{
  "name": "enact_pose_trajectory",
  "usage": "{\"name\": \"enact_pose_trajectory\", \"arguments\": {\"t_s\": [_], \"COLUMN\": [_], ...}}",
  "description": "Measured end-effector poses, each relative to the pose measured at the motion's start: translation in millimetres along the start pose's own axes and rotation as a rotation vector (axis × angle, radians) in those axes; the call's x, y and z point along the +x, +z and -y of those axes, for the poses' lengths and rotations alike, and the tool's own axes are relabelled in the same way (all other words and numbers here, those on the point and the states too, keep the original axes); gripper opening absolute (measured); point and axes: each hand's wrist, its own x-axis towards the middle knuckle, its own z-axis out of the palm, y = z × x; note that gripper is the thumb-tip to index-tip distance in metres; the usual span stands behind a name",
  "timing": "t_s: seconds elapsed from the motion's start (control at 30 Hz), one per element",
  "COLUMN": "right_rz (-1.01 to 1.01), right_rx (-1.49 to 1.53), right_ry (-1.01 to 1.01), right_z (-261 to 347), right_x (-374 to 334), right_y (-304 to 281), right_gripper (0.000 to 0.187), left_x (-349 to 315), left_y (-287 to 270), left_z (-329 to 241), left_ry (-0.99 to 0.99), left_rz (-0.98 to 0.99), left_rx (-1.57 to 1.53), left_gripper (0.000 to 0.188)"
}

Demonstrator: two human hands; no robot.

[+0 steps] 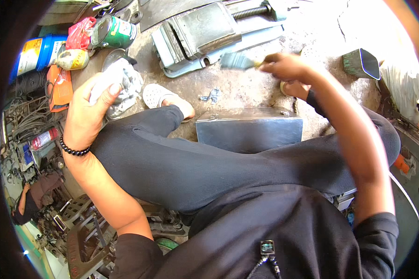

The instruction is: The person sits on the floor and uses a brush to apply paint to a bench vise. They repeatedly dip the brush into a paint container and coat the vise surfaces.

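Observation:
My left hand (86, 114), with a black bead bracelet at the wrist, grips a crumpled grey-white rag (123, 86) at the left, above my knee. My right hand (287, 66) holds a paintbrush (239, 60) with greyish bristles pointing left, raised above the floor beyond a shiny metal box (249, 128). The box sits on the concrete floor between my legs, which are in dark trousers. My foot in a white perforated shoe (156, 95) rests just left of the box.
A grey metal part with a threaded rod (205, 35) lies on the floor ahead. An open green paint can (114, 32), a blue-and-yellow tub (37, 53), a red bag and an orange packet stand at the upper left. A dark rectangular tube (362, 63) lies at the right.

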Motion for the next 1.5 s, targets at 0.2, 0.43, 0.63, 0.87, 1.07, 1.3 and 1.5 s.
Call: {"name": "enact_pose_trajectory", "arguments": {"t_s": [0.2,0.43,0.63,0.87,1.07,1.3,1.5], "right_rz": [-0.199,-0.303,-0.190,-0.235,-0.290,-0.365,-0.237], "right_rx": [-0.187,-0.220,-0.067,-0.081,-0.084,-0.028,0.001], "right_ry": [0.083,0.175,0.270,0.266,-0.004,0.106,0.230], "right_z": [-7,-27,-15,-6,-13,-18,-16], "right_x": [111,154,160,162,137,131,145], "right_y": [131,154,137,135,138,148,147], "right_gripper": [0.047,0.041,0.042,0.039,0.032,0.032,0.035], "left_x": [-13,-32,-12,3,1,-1,1], "left_y": [-5,-4,-1,-1,-3,-4,-2], "left_z": [13,22,28,24,24,22,23], "left_ry": [-0.058,-0.179,-0.235,-0.238,-0.218,-0.197,-0.230], "left_rz": [-0.076,-0.033,-0.038,0.034,0.031,0.028,0.043], "left_rx": [0.149,0.034,-0.027,0.031,0.003,-0.029,0.001], "left_gripper": [0.044,0.041,0.042,0.041,0.040,0.038,0.037]}}
